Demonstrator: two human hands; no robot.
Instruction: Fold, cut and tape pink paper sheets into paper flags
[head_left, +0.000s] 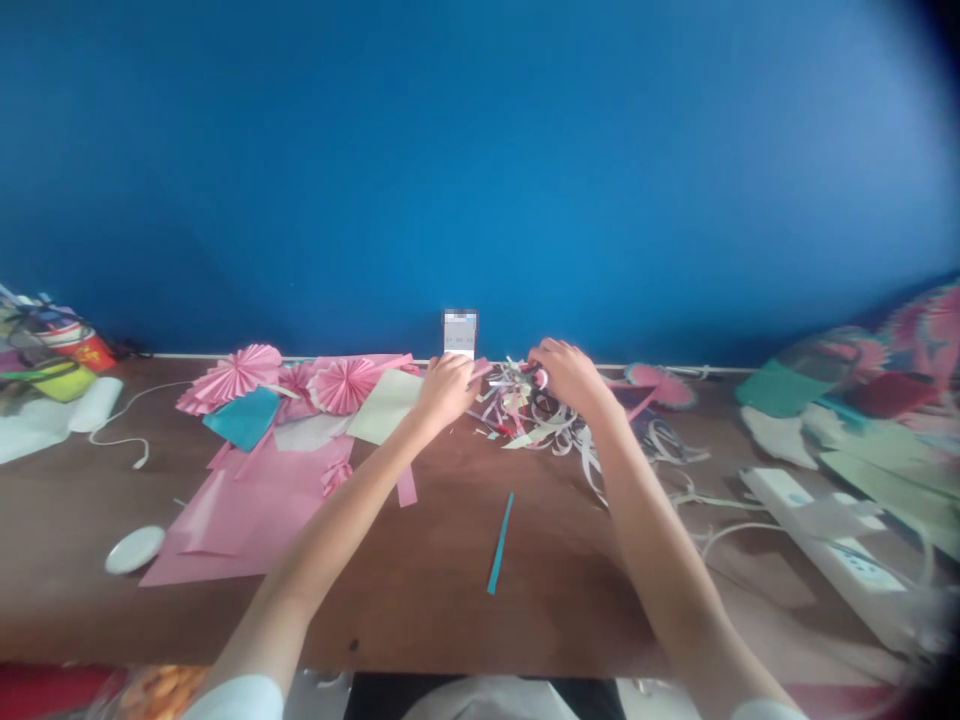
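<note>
Both my arms reach far across a brown table (450,560) toward a blue wall. My left hand (445,387) is curled shut just below a phone (460,333) that stands against the wall, and it touches a pink paper strip (480,370). My right hand (568,374) has its fingers bent down into a heap of paper scraps (525,415); what it grips there is too small to make out. Pink folded paper fans (238,376) and another pink fan (345,384) lie left of my left hand.
Pink sheets (240,510), a teal sheet (244,417) and a pale green sheet (384,405) lie on the left. A teal strip (499,545) lies mid-table. A white lid (133,549) is front left. A power strip (832,545) and stacked papers (877,470) are on the right.
</note>
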